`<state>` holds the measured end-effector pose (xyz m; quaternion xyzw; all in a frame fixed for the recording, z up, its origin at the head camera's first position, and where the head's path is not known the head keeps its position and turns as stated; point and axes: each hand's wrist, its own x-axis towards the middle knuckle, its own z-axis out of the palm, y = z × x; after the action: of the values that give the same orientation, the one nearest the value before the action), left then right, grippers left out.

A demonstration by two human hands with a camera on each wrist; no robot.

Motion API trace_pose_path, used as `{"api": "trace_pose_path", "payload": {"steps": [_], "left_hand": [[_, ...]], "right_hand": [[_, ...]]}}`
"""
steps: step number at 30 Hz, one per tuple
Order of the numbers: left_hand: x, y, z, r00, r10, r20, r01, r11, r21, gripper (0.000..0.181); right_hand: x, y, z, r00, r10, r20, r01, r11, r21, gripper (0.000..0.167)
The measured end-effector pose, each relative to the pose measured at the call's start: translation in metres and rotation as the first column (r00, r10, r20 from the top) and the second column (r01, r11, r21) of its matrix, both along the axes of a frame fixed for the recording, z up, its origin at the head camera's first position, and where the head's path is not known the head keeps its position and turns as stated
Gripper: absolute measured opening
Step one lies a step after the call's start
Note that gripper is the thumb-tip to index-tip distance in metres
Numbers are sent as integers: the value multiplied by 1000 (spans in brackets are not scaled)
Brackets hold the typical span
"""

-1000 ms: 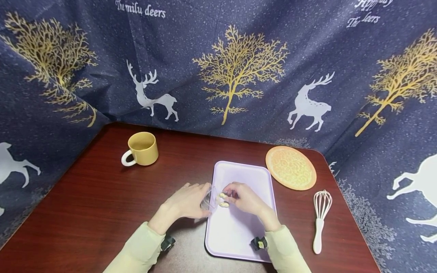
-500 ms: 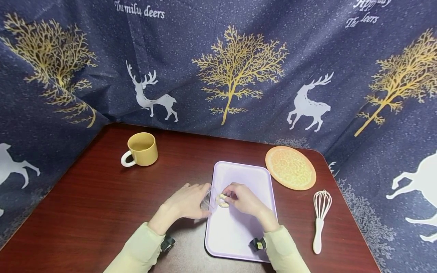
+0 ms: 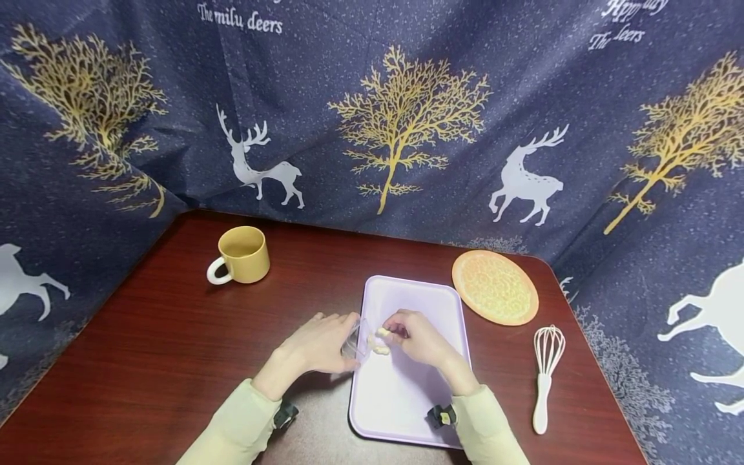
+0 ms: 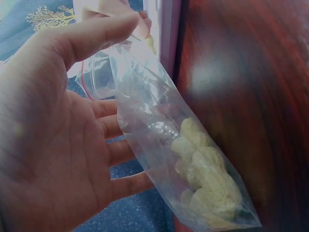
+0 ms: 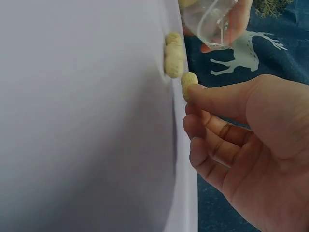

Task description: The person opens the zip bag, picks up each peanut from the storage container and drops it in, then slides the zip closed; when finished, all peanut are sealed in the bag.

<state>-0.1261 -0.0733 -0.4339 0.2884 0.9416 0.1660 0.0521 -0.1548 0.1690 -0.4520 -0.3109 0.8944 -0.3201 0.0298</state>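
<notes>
We pinch a peanut (image 5: 189, 86) over the tray (image 3: 401, 403) with the right hand (image 3: 417, 337) and grip the bag (image 4: 145, 92) at its edge with the left hand (image 3: 318, 342), whose slackening could spill the bagged peanuts (image 4: 212, 179).

Clear plastic bag (image 4: 149, 111), peanuts (image 4: 212, 179) inside, one peanut (image 5: 189, 81) pinched, another peanut (image 5: 174, 60) on lilac tray (image 3: 407, 400)

The reddish-brown table (image 3: 145, 349) bears a yellow mug (image 3: 247, 259), lilac tray (image 3: 401, 403), round orange mat (image 3: 495, 287) and white whisk (image 3: 544, 382).
</notes>
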Motion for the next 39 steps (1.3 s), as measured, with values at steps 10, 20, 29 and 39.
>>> {"api": "trace_pose_path", "payload": {"steps": [10, 20, 29, 39], "left_hand": [[0, 0, -1, 1000, -3, -4, 3, 1000, -2, 56], [-1, -1, -2, 1000, -2, -10, 2, 1000, 10, 56], [-1, 0, -3, 1000, -1, -10, 1, 1000, 6, 56], [-1, -1, -4, 1000, -2, -10, 2, 1000, 10, 55]], "right_hand": [[7, -3, 22, 998, 0, -65, -3, 999, -37, 19], [19, -18, 31, 993, 41, -106, -44, 999, -32, 20], [25, -29, 25, 992, 43, -115, -42, 999, 10, 13], [25, -32, 20, 995, 23, -99, -20, 999, 40, 17]]}}
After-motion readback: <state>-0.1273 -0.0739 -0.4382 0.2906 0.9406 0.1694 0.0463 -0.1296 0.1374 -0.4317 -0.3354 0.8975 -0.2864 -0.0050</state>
